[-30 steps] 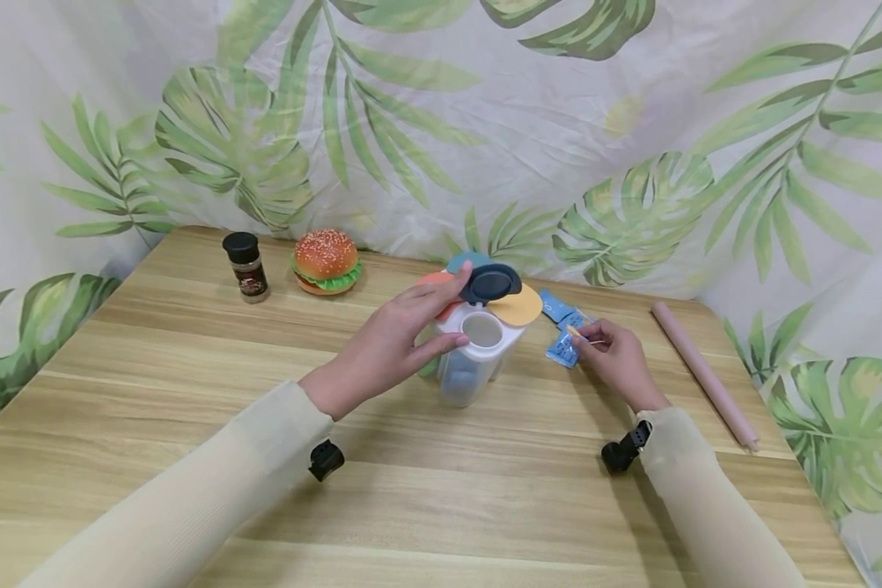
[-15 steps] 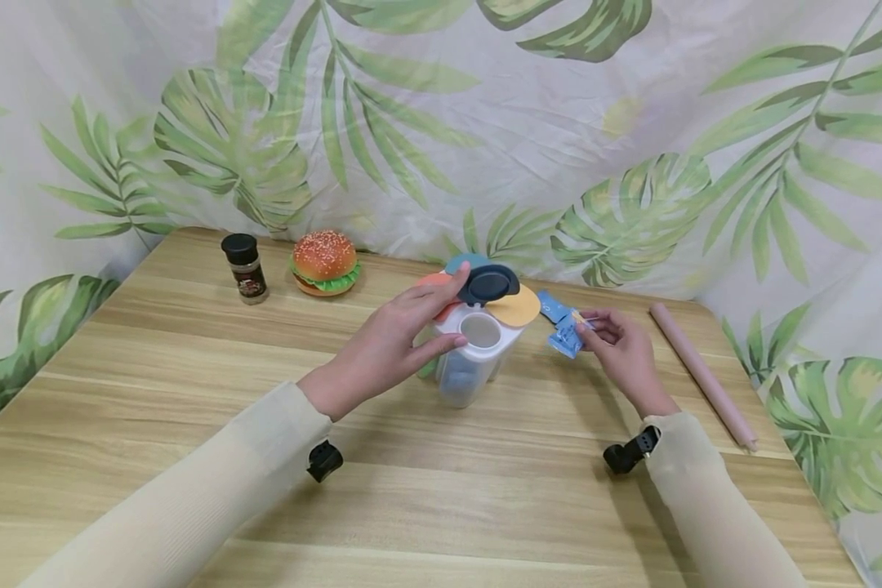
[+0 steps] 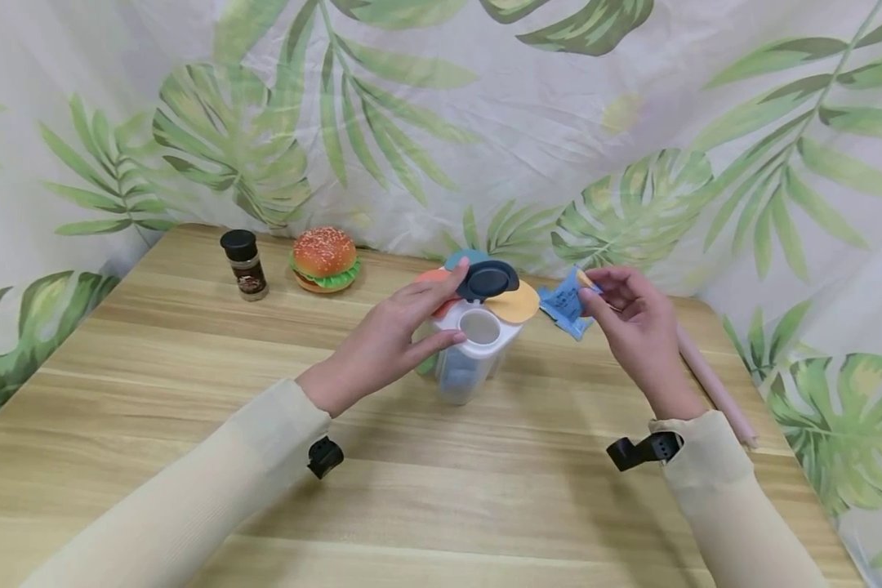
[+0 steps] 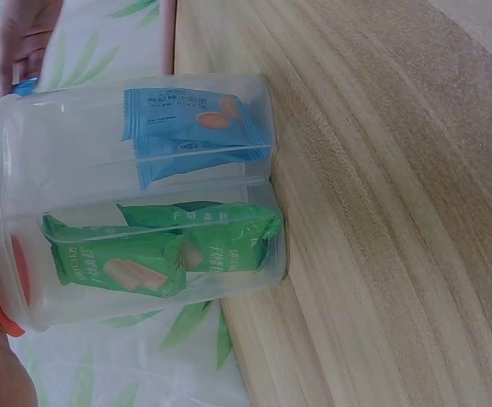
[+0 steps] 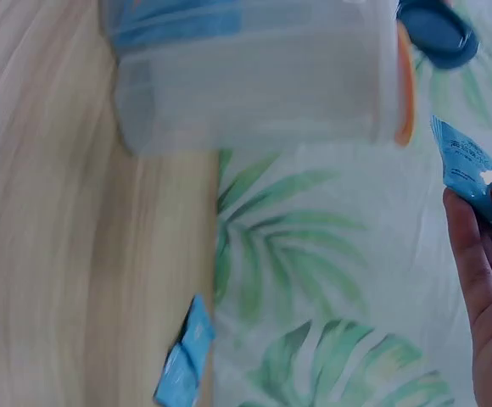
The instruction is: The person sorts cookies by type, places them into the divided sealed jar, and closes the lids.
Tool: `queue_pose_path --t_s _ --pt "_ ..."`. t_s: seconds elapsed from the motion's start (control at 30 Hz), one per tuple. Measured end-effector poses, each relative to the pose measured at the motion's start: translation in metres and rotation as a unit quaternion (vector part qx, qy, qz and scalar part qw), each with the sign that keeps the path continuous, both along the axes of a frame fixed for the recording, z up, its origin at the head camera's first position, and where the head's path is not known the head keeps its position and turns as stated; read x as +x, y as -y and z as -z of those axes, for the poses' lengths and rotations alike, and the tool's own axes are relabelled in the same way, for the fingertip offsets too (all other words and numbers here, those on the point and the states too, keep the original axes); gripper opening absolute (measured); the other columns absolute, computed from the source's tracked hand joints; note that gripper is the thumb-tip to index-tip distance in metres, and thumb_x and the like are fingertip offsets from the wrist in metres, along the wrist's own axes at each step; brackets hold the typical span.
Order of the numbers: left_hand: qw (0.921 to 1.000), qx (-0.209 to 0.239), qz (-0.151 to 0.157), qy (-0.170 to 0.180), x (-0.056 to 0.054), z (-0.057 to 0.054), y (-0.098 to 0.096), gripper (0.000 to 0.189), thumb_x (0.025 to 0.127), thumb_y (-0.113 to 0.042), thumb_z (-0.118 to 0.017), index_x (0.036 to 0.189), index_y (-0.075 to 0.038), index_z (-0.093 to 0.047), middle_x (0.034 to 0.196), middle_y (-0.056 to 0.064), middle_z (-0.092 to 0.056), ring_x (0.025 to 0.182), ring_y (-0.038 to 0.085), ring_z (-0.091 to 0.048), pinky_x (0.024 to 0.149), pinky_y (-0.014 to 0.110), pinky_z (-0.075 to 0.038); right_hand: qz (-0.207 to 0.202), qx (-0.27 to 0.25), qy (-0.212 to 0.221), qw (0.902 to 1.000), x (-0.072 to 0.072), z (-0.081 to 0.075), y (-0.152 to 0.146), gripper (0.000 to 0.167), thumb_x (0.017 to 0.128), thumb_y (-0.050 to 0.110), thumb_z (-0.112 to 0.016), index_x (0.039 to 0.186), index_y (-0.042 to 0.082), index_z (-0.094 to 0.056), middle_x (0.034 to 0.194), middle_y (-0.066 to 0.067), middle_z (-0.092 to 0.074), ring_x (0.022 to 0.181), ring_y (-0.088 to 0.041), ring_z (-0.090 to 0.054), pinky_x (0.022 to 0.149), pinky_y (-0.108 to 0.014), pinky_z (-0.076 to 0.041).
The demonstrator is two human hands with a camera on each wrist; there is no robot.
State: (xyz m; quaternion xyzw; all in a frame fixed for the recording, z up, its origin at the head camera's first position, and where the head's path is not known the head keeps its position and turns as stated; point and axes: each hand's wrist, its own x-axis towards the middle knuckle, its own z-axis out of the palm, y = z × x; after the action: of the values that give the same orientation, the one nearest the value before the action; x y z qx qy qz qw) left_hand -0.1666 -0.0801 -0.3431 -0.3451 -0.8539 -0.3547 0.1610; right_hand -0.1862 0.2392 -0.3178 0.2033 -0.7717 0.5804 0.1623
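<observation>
A clear storage container (image 4: 76, 161) with a white top stands on the table; its dark flip lid (image 3: 487, 280) is raised over a round opening. Through its wall I see blue snack packets (image 4: 187, 114) in one compartment and green snack packets (image 4: 123, 259) in another. My left hand (image 3: 385, 343) rests against the container's top, index finger at the dark lid and thumb on the white rim, fingers mostly straight. To the right, my right hand (image 3: 635, 327) pinches a blue snack packet (image 5: 466, 170) between thumb and fingers, raised above the table.
More blue packets (image 5: 187, 352) lie on the table behind the held one. A pink roll (image 3: 716, 388) lies at the right edge. Back left stand a black-capped spice jar (image 3: 246, 269) and a toy hamburger (image 3: 325, 261). Leaf-print cloth (image 3: 412, 122) hangs behind the table.
My right hand has lifted the blue packet off the table, rising and shifting slightly right. My left hand and the container have stayed in place.
</observation>
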Motion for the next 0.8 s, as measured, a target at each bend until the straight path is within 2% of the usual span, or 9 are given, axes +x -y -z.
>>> queue_pose_path --t_s 0.17,0.3,0.53,0.57,0.67,0.8 --pt "1.0000 -0.001 0.000 0.004 -0.001 0.001 0.000 0.086 0.098 -0.029 -0.075 0.168 -0.021 -0.025 0.157 0.006 -0.056 0.147 0.023 -0.052 0.120 0.043 -0.047 -0.046 -0.015 -0.063 0.9969 0.009 -0.009 0.022 0.022 0.095 -0.015 -0.064 0.117 -0.019 -0.061 0.107 0.009 -0.075 0.087 -0.003 -0.072 0.077 -0.016 -0.061" --pt "1.0000 0.000 0.004 0.002 -0.001 0.001 0.000 0.085 0.098 -0.028 -0.075 0.168 -0.020 -0.026 0.157 0.006 -0.057 0.147 0.022 -0.051 0.121 0.043 -0.046 -0.062 0.017 -0.111 0.9917 0.013 -0.010 0.038 0.023 0.092 -0.021 -0.064 0.115 -0.019 -0.062 0.112 0.013 -0.071 0.089 0.000 -0.071 0.075 -0.013 -0.060" --pt "1.0000 0.005 0.007 0.003 0.000 0.000 0.000 0.084 0.098 -0.027 -0.075 0.167 -0.018 -0.028 0.157 0.009 -0.056 0.147 0.024 -0.052 0.120 0.043 -0.047 -0.080 0.079 -0.154 0.9816 0.016 -0.009 0.059 0.026 0.088 -0.020 -0.070 0.112 -0.011 -0.066 0.106 -0.021 -0.072 0.091 0.001 -0.070 0.074 -0.013 -0.060" --pt "1.0000 0.005 0.007 0.002 0.000 0.000 0.000 0.084 0.098 -0.027 -0.075 0.167 -0.018 -0.028 0.157 0.010 -0.056 0.147 0.024 -0.051 0.120 0.044 -0.047 -0.082 0.085 -0.157 0.9804 0.016 -0.008 0.061 0.025 0.088 -0.019 -0.071 0.111 -0.010 -0.066 0.106 -0.022 -0.072 0.092 0.001 -0.071 0.075 -0.013 -0.060" --pt "1.0000 0.006 0.008 0.002 0.000 0.000 0.000 0.085 0.098 -0.027 -0.075 0.167 -0.019 -0.027 0.157 0.009 -0.055 0.148 0.024 -0.051 0.121 0.044 -0.046 -0.085 0.107 -0.165 0.9768 0.016 -0.006 0.067 0.025 0.089 -0.016 -0.072 0.111 -0.007 -0.067 0.106 -0.019 -0.074 0.095 -0.003 -0.072 0.078 -0.014 -0.061" --pt "0.9999 0.005 0.007 0.006 0.000 -0.001 0.001 0.085 0.098 -0.028 -0.075 0.168 -0.020 -0.027 0.157 0.009 -0.055 0.148 0.022 -0.051 0.120 0.043 -0.047 -0.080 0.145 -0.175 0.9706 0.017 -0.004 0.071 0.024 0.090 -0.010 -0.075 0.113 -0.003 -0.068 0.108 -0.015 -0.076 0.097 -0.018 -0.075 0.081 -0.013 -0.060"
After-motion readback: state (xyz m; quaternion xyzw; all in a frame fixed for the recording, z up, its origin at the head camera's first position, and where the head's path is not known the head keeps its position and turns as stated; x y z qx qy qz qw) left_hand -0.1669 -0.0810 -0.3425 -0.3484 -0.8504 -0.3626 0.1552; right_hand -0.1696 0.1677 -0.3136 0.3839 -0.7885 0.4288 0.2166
